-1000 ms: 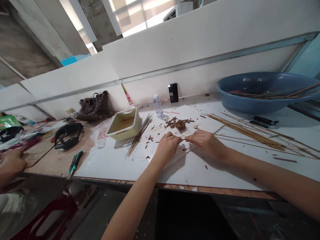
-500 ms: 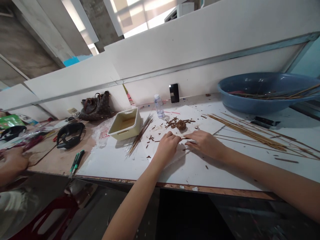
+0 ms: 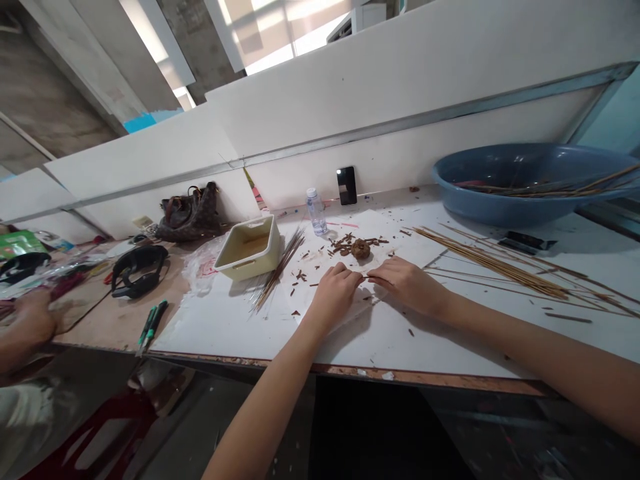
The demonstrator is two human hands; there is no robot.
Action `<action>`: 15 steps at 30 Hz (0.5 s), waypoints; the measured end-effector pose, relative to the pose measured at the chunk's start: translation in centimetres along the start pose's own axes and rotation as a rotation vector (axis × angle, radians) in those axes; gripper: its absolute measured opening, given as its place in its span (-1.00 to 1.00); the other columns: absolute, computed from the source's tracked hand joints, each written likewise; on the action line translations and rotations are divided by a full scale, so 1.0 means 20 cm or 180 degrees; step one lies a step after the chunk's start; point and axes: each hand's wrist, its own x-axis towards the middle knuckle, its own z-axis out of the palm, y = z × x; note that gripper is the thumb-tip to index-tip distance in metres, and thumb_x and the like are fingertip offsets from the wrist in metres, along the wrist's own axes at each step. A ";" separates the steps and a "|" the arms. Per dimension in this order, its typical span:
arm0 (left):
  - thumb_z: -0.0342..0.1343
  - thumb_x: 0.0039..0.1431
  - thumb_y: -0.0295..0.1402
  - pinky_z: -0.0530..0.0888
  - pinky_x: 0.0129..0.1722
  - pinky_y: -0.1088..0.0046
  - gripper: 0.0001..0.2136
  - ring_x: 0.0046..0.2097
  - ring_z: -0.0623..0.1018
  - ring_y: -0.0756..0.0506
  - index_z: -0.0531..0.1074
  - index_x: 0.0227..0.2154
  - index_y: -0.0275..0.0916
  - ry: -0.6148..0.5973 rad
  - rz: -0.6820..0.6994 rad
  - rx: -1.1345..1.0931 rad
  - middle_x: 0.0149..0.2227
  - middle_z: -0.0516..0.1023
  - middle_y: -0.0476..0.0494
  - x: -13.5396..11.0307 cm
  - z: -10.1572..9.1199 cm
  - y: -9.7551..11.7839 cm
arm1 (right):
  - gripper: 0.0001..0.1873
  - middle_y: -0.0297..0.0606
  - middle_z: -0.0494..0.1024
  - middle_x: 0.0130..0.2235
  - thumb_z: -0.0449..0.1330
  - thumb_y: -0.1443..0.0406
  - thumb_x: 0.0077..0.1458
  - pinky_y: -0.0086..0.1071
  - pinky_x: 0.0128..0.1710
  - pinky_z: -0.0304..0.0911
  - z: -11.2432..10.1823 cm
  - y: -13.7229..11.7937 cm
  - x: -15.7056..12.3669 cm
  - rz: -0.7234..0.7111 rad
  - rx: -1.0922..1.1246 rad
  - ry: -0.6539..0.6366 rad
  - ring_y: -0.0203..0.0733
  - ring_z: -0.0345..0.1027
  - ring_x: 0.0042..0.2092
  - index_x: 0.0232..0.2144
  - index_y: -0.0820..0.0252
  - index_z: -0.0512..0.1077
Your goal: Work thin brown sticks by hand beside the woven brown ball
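Observation:
My left hand (image 3: pixel 337 292) is closed in a pinch at the middle of the white work surface (image 3: pixel 220 327). Facing it, my right hand (image 3: pixel 403 283) is also pinched, its fingertips almost touching the left ones. A thin brown stick (image 3: pixel 366 277) spans the small gap between them; most of it is hidden by the fingers. Just beyond the hands sits a rounded brown lump (image 3: pixel 361 249), clay-like in look, with short brown pieces (image 3: pixel 343 245) scattered around it. To the right lies a bundle of long, thin tan sticks (image 3: pixel 493 263).
Left of the hands are another bundle of thin sticks (image 3: pixel 280 270) and a cream plastic tub (image 3: pixel 247 248). A water bottle (image 3: pixel 317 212) and a phone (image 3: pixel 347 186) stand behind. A blue basin (image 3: pixel 500 200) fills the back right. Another person's hand (image 3: pixel 33 320) is at far left.
My right hand's fingers have closed in more around the brown stick, and less of the stick shows between the hands. My left hand has barely moved.

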 end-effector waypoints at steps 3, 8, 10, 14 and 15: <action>0.20 0.51 -0.43 0.53 -0.06 0.22 -0.89 -0.08 0.57 -0.25 0.63 -0.14 -0.22 0.0014 -0.0051 -0.0011 -0.27 0.71 -0.17 0.00 0.00 -0.01 | -0.76 -0.07 0.76 -0.10 0.17 0.21 0.54 -0.03 -0.03 0.44 0.00 0.02 0.00 0.0050 -0.0150 -0.0137 0.07 0.62 -0.12 -0.02 0.18 0.61; 0.18 0.53 -0.41 0.53 -0.06 0.21 -0.88 -0.07 0.57 -0.25 0.64 -0.10 -0.23 -0.0041 -0.0046 0.0000 -0.25 0.72 -0.16 0.00 -0.01 -0.01 | -0.73 -0.10 0.76 -0.18 0.12 0.26 0.54 -0.09 -0.06 0.42 -0.01 0.03 -0.01 0.0172 -0.0167 -0.0326 0.04 0.62 -0.17 -0.12 0.18 0.62; 0.17 0.54 -0.40 0.53 -0.06 0.21 -0.87 -0.07 0.57 -0.25 0.64 -0.10 -0.22 -0.0055 -0.0069 -0.0026 -0.24 0.73 -0.16 0.00 -0.01 -0.01 | -0.72 -0.10 0.76 -0.18 0.12 0.28 0.54 -0.09 -0.06 0.42 -0.02 0.02 -0.01 0.0159 -0.0131 -0.0326 0.04 0.62 -0.17 -0.13 0.17 0.63; 0.15 0.55 -0.38 0.53 -0.06 0.21 -0.84 -0.07 0.57 -0.25 0.64 -0.12 -0.19 -0.0106 -0.0105 -0.0086 -0.24 0.73 -0.16 0.00 -0.01 0.00 | -0.74 -0.11 0.74 -0.24 0.14 0.31 0.51 -0.10 -0.11 0.41 -0.03 0.01 -0.01 0.0172 -0.0186 -0.0478 0.05 0.60 -0.20 -0.16 0.15 0.64; 0.15 0.55 -0.39 0.53 -0.06 0.21 -0.84 -0.07 0.57 -0.25 0.64 -0.12 -0.20 -0.0106 -0.0103 -0.0084 -0.24 0.73 -0.16 0.00 -0.01 0.00 | -0.73 -0.11 0.74 -0.24 0.13 0.31 0.51 -0.11 -0.12 0.41 -0.03 0.01 -0.01 0.0180 -0.0201 -0.0517 0.05 0.59 -0.21 -0.16 0.15 0.64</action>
